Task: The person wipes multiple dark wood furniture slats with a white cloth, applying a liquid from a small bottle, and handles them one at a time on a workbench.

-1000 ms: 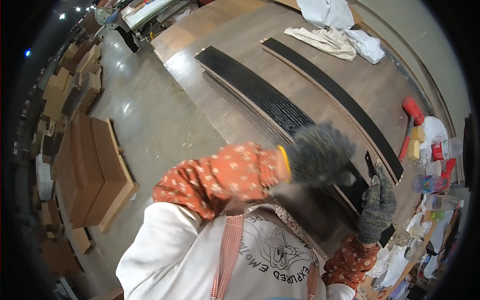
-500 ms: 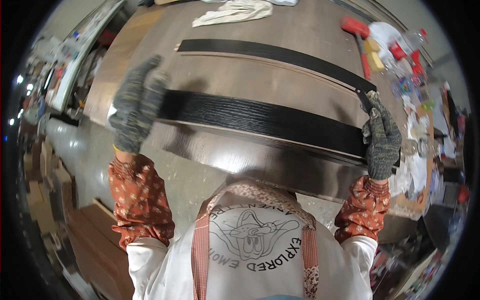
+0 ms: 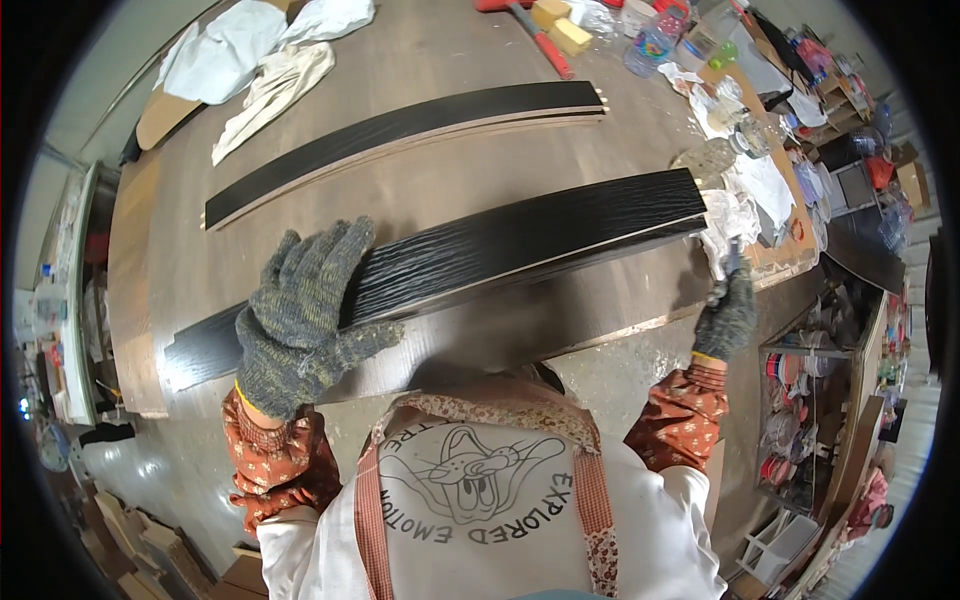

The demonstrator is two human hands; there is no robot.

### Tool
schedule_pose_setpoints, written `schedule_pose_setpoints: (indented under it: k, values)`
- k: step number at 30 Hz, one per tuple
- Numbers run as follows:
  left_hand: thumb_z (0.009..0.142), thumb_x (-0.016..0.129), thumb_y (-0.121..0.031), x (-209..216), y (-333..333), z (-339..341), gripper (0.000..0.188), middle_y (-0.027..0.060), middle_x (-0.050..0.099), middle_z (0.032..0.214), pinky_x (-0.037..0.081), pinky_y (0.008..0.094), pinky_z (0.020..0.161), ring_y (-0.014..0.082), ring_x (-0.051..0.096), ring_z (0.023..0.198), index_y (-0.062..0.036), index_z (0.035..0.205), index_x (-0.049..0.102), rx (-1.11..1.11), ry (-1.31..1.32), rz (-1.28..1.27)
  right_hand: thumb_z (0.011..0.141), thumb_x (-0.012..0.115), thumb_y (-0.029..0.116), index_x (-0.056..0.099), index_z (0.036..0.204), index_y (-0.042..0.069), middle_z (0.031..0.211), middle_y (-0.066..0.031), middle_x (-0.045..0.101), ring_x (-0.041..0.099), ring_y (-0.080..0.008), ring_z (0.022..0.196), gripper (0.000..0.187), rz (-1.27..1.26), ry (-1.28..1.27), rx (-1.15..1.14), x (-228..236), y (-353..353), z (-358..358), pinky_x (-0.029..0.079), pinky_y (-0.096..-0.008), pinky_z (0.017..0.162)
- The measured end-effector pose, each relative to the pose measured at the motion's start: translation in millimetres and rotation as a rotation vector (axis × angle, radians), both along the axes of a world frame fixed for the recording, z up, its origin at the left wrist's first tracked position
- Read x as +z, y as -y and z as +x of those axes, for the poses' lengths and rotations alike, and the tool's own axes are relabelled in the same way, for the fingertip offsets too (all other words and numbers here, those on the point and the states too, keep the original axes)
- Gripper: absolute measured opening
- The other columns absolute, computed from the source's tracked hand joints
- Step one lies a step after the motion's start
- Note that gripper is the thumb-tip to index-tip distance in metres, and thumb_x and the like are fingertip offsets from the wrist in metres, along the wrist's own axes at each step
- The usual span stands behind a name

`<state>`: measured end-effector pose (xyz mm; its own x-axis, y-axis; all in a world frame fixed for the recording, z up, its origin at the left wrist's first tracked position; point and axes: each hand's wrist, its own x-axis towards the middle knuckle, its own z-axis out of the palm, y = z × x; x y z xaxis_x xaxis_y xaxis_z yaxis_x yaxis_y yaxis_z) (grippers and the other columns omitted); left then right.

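L hand (image 3: 305, 315) lies w/ fingers spread on near black board (image 3: 530, 232), its long axis left-right; R hand (image 3: 727, 312) apart, near its right end, fingers blurred, grip can't tell.

The table (image 3: 430, 55) has a broad, brownish wood-grain top, paler toward its left end, with a shiny patch along the near edge. Nearest that edge lies a stack of long black boards (image 3: 530, 225), set aslant, a lower one jutting out at the left. Farther back, a narrower black board (image 3: 410, 135) with a light brown edge lies well apart from the stack, small pegs poking from its ends. At the far left sit white cloths (image 3: 222, 55) and a crumpled cream cloth (image 3: 270, 95). Toward the far right are a red-handled mallet (image 3: 545, 45), yellow blocks (image 3: 570, 37), a plastic bottle (image 3: 650, 48) and crumpled white scraps (image 3: 732, 225).
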<state>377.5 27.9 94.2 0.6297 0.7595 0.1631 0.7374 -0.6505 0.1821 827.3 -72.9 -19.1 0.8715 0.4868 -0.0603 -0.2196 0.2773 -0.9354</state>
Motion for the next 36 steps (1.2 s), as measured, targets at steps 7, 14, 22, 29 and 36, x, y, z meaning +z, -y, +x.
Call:
schedule_pose_setpoints:
  k: [7,14,22,29,36]
  values:
    - [0.067,0.077,-0.038,3,3,-3,0.08,0.0122,0.06,0.123,0.036,0.0459,0.105,0.0331,0.058,0.109,-0.0082,0.134,0.047,0.051,-0.017,-0.089,0.087,0.065,0.008,0.058,0.122,0.0,0.111,-0.008,0.064,0.059,-0.0142,0.087,0.036,-0.455,0.431,0.509,-19,8,4,0.048,-0.0265,0.076]
    - [0.057,0.083,-0.039,-12,1,-11,0.085,0.0103,0.063,0.116,0.044,0.0436,0.093,0.0336,0.06,0.099,-0.0114,0.131,0.052,0.092,0.138,-0.12,0.082,0.071,0.018,0.048,0.135,0.006,0.132,-0.0139,0.054,0.052,-0.0241,0.12,0.059,-0.485,0.77,0.3,14,-19,68,0.042,-0.0346,0.1]
    - [0.062,0.078,-0.046,-17,-3,-11,0.08,0.0097,0.062,0.119,0.041,0.0442,0.1,0.0338,0.059,0.104,-0.0114,0.129,0.052,0.083,0.047,-0.027,0.07,0.077,0.039,0.028,0.145,0.008,0.142,-0.0259,0.036,0.035,-0.0388,0.133,0.094,-1.127,1.458,0.145,-59,-60,143,0.033,-0.0438,0.107]
    - [0.061,0.079,-0.044,-16,1,-8,0.08,0.0086,0.062,0.12,0.042,0.0436,0.099,0.0332,0.059,0.105,-0.0106,0.129,0.052,0.118,0.021,0.01,0.087,0.065,0.029,0.048,0.131,0.0,0.113,-0.0133,0.063,0.06,-0.0204,0.096,0.056,-0.5,0.76,0.041,-65,-34,243,0.047,-0.0304,0.086]
    - [0.06,0.08,-0.042,-23,-2,-21,0.081,0.0096,0.062,0.12,0.041,0.0436,0.099,0.0341,0.058,0.105,-0.0096,0.129,0.053,0.112,0.017,-0.025,0.097,0.042,0.028,0.034,0.14,0.01,0.126,-0.0155,0.052,0.057,-0.0207,0.1,0.047,0.442,-0.241,0.898,91,-52,151,0.051,-0.0325,0.085]
